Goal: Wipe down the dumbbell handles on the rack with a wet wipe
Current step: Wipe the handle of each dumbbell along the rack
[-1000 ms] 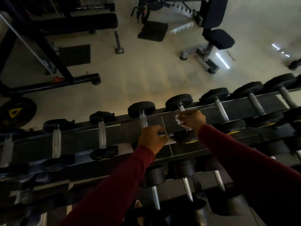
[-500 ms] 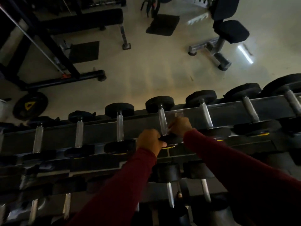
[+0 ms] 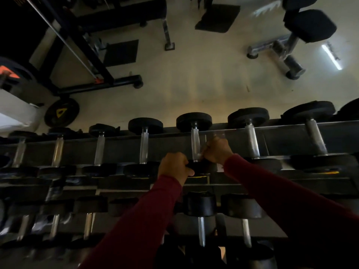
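A long dark dumbbell rack (image 3: 169, 146) runs across the view, its top row holding several black-headed dumbbells with silver handles. My left hand (image 3: 174, 167) grips the near black head (image 3: 200, 168) of the middle dumbbell. My right hand (image 3: 216, 150) is closed just right of that dumbbell's silver handle (image 3: 195, 142), touching its lower end. A small pale bit of the wet wipe (image 3: 219, 136) shows above the knuckles; most of it is hidden in the fist. Both arms wear dark red sleeves.
A lower row of dumbbells (image 3: 201, 208) sits beneath my arms. Beyond the rack lies pale floor (image 3: 194, 84) with a flat bench (image 3: 124, 14), a seat bench (image 3: 310, 26), a black frame (image 3: 101, 86) and a weight plate (image 3: 61, 113).
My right hand slid down the silver handle from its far end to its near end. The left hand shifted onto the dumbbell's near head. The view drifted, so the rack sits further right.
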`<state>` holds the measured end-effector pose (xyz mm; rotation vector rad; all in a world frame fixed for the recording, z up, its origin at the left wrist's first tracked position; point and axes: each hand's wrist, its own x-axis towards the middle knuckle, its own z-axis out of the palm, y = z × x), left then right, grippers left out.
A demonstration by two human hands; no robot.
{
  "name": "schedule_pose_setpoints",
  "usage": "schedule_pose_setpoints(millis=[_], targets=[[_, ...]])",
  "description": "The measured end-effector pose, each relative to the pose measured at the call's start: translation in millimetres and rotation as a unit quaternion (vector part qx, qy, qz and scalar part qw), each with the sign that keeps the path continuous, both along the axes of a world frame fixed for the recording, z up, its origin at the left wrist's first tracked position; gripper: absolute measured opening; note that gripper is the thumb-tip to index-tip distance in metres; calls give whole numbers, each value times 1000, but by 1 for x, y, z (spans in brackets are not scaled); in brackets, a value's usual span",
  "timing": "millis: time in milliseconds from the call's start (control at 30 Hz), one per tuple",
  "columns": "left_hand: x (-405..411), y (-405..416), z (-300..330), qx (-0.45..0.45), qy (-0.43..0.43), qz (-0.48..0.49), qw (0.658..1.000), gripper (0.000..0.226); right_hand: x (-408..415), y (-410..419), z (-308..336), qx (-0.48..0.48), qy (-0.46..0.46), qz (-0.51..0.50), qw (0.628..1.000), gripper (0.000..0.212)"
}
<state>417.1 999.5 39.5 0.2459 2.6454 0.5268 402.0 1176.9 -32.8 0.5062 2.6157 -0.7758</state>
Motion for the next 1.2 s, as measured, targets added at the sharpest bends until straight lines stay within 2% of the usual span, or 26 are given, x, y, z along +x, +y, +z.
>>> schedule_pose_setpoints(millis=[133,167,200,233,300,367,467,600,767,867,1067,1200], targets=[[0,1,0,5,-3,7,1000,30,3,-2,-9,29,4,14,999,24],[0,1,1,8,-2,8,1000,29,5,-4,-11,-25,-3,-22,999,26],[0,1,1,9,-2,8,1000,28,8,-3,-10,-33,-3,-18,999,26],[0,0,1,8,-2,6,1000,27,9,-2,-6,-65,14,-61,996,27],[2,0,0,6,-6,3,1000,27,7,1,1,-26,19,-10,999,23],[1,0,0,10,-6,5,1000,26,4,4,6,-28,16,23,999,17],[1,0,0,8,-9,11,1000,26,2,-3,13,-39,47,80,995,20],[1,-1,-1,-1,-20,13,1000,21,-12,-18,17,18,62,157,986,15],[3,-1,-2,7,-24,34,999,28,-23,-34,22,42,72,225,971,9],[1,-2,-2,4,-29,33,999,28,-26,-38,22,37,64,227,971,5],[1,-4,-2,24,-33,37,998,28,-11,-10,17,-35,35,154,987,18],[2,-4,-2,34,-32,34,998,24,-5,-6,13,-16,42,141,989,21]])
